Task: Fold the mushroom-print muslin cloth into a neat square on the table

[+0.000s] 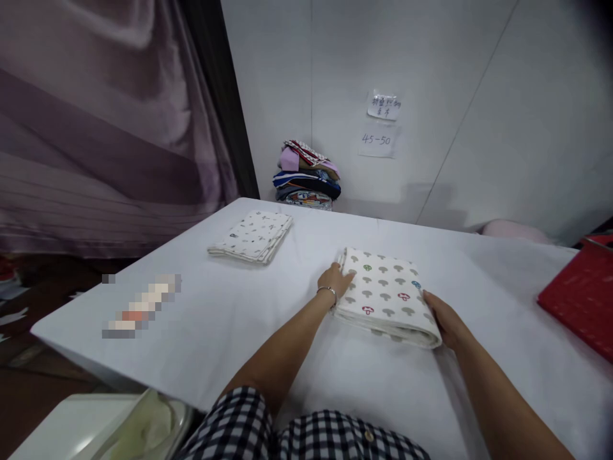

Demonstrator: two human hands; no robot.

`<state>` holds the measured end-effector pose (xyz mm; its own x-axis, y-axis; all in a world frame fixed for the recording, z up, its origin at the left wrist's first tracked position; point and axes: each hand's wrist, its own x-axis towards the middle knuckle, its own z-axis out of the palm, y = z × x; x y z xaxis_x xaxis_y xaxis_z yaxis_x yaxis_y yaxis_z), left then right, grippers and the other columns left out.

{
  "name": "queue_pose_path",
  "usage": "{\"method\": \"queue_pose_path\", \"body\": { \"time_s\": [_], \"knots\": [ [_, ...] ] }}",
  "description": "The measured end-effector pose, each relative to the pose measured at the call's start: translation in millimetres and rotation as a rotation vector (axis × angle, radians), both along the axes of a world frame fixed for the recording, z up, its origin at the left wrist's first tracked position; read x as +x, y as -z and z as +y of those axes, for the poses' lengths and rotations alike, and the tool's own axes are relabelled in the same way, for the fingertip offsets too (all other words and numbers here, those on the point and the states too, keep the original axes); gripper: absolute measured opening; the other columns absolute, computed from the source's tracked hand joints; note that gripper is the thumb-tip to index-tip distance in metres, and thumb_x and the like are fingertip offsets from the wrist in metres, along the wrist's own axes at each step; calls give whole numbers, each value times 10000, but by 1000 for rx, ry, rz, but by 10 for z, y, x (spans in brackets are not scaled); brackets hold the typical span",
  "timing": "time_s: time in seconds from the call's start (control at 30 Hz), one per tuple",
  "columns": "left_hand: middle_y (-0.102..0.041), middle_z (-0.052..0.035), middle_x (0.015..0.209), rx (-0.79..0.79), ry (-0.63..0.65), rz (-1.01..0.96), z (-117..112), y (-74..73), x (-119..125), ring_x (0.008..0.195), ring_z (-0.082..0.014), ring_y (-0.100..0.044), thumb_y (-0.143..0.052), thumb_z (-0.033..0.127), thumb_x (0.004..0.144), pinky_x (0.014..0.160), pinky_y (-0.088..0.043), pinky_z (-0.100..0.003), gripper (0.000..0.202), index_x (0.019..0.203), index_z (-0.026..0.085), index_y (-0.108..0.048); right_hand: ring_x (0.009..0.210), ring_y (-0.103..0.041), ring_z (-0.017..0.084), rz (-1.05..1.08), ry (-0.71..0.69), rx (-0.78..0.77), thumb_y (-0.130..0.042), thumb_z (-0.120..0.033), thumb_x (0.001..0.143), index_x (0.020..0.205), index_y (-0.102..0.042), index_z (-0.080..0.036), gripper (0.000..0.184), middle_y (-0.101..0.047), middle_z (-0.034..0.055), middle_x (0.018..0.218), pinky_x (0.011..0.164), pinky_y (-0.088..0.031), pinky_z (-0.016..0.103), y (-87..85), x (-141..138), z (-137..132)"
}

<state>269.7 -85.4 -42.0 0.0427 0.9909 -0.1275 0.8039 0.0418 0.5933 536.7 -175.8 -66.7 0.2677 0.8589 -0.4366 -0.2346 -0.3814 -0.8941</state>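
A folded white cloth with a mushroom print (387, 295) lies on the white table (230, 319) in front of me. My left hand (334, 280), with a bracelet at the wrist, curls round the cloth's far left corner. My right hand (443, 316) grips the cloth's near right edge, fingers tucked under the fold. Both hands hold the cloth flat on the table.
A second folded patterned cloth (251, 236) lies at the table's far left. A stack of folded coloured fabrics (306, 176) stands against the wall behind. A red cloth (582, 297) is at the right edge. A purple curtain (96, 115) hangs on the left; a white bin (96, 428) stands below.
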Motion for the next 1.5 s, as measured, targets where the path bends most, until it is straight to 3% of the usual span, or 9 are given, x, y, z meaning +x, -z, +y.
{"method": "queue_pose_path", "body": {
  "time_s": [0.27, 0.47, 0.67, 0.9, 1.03, 1.17, 1.23, 1.33, 1.5],
  "knots": [
    [-666, -26, 920, 96, -83, -202, 39, 117, -62, 869, -168, -598, -507, 274, 809, 741, -417, -249, 185, 975, 216, -564, 829, -669, 245, 114, -48, -75, -539, -400, 809, 1078, -581, -145, 373, -703, 110, 905, 723, -550, 357, 23, 23, -7],
    [-655, -33, 927, 20, -103, -125, -54, 202, -118, 860, -188, -593, -464, 298, 835, 713, -408, -268, 169, 966, 218, -534, 824, -669, 242, 119, -90, -74, -572, -389, 793, 1079, -586, -157, 368, -703, 105, 906, 713, -552, 350, -32, 17, 40],
    [-585, -103, 1115, 36, -145, -77, -75, 190, -119, 974, -209, -567, -490, 392, 820, 783, -399, -283, 320, 1058, 179, -488, 743, -674, 223, 58, -65, -66, -692, -338, 709, 1007, -593, -174, 355, -708, 88, 853, 620, -555, 308, -51, -67, 90],
    [-639, -71, 939, 2, -59, -126, -147, 227, 50, 907, -198, -580, -451, 365, 848, 761, -403, -272, 183, 849, 194, -516, 638, -666, 223, -57, 46, 64, -698, -277, 674, 1085, -592, -190, 434, -710, 64, 788, 535, -543, 308, -128, 83, 43],
    [-633, -60, 914, 22, 21, -150, -256, 272, 330, 879, -189, -578, -445, 366, 852, 752, -409, -269, 175, 847, 201, -504, 691, -662, 231, -302, 130, 16, -718, -308, 651, 1130, -596, -196, 507, -704, 64, 804, 603, -547, 333, -158, 453, -4],
    [-618, -69, 932, 49, 62, -126, -303, 292, 476, 889, -193, -574, -429, 339, 860, 765, -409, -277, 153, 861, 198, -488, 971, -602, 301, -785, 85, -39, -737, -322, 619, 1051, -646, -164, 469, -677, 108, 973, 903, -449, 453, -165, 617, -2],
    [-615, -73, 935, 58, 68, -129, -303, 305, 479, 897, -197, -572, -426, 340, 862, 773, -410, -283, 154, 863, 196, -481, 1116, -519, 301, -920, 43, 105, -716, -306, 635, 1072, -638, -197, 456, -625, 89, 1130, 1022, -331, 463, -200, 503, 54],
    [-614, -73, 938, 60, 54, -160, -313, 326, 451, 910, -197, -569, -436, 347, 858, 783, -409, -284, 156, 869, 196, -474, 1223, -430, 259, -873, -55, 322, -676, -302, 674, 1101, -619, -243, 434, -545, 39, 1268, 1080, -255, 418, -269, 140, 244],
    [-599, -56, 961, 79, 12, -263, -382, 336, 434, 902, -179, -567, -489, 364, 825, 776, -410, -269, 221, 965, 198, -450, 1267, -382, 233, -972, -408, 484, -574, -258, 760, 1113, -609, -223, 357, -528, 43, 1291, 1100, -211, 410, -288, -394, 820]
  ]
}}
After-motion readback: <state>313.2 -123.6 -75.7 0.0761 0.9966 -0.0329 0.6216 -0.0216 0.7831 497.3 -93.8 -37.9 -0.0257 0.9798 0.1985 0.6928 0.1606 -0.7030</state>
